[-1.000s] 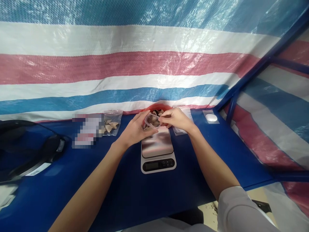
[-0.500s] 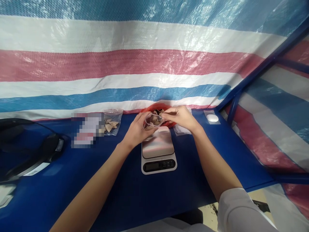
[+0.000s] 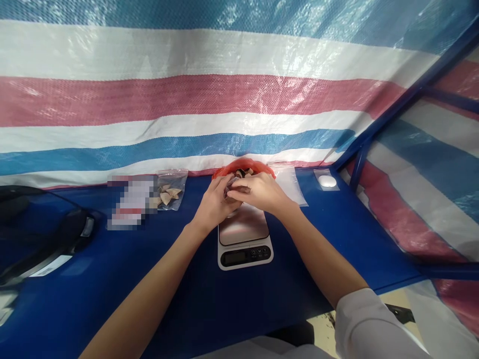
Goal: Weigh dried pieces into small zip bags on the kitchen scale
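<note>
Your left hand (image 3: 214,202) curls round a clear bag (image 3: 232,182) above the scale's far end. Your right hand (image 3: 260,192) bends in over the bag's mouth; cannot tell whether its fingers grip anything. Bag's contents mostly covered by your hands.

Scale (image 3: 244,227) under your wrists, far end hidden, display dark, no reading legible. From the scale: at twelve o'clock, a red bag (image 3: 232,166), open, dark and pale pieces (image 3: 240,173) inside, near side behind your hands. Ten o'clock: zip bag (image 3: 180,192) of tan chunks (image 3: 168,195), its left part lost under a pixelated patch (image 3: 130,202). Two o'clock: flat clear bags (image 3: 294,184), count unclear; farther out, a small pouch (image 3: 333,187) with a white rounded object (image 3: 326,181). Nine o'clock: black headset (image 3: 73,234), cut off at the edge.
</note>
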A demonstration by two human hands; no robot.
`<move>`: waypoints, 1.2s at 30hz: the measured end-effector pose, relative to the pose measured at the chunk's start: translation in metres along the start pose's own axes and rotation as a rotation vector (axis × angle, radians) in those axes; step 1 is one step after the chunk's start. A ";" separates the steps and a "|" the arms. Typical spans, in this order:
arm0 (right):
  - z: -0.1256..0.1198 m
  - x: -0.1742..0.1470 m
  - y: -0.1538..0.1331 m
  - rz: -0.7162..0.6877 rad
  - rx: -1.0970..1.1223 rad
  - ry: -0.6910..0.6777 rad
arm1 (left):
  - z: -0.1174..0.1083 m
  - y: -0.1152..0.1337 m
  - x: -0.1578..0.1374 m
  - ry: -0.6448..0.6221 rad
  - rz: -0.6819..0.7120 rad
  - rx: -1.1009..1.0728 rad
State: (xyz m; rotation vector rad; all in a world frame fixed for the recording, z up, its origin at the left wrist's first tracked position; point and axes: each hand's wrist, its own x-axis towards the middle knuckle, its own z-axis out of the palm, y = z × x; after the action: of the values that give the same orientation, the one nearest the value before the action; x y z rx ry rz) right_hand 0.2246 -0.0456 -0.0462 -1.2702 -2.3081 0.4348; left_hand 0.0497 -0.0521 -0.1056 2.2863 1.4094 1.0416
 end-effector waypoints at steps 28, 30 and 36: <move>0.002 0.000 0.027 0.072 0.830 -0.018 | -0.008 -0.002 0.001 -0.072 0.018 -0.064; 0.000 0.000 0.028 0.071 0.827 -0.003 | -0.010 -0.001 0.001 -0.071 0.009 -0.070; -0.012 -0.002 0.033 0.032 0.880 0.026 | -0.033 -0.002 0.005 -0.219 -0.121 -0.093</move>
State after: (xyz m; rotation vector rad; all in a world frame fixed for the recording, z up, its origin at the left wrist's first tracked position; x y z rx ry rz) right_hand 0.2555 -0.0292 -0.0525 -0.8379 -1.7141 1.2531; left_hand 0.0268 -0.0512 -0.0806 2.1456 1.3612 0.7771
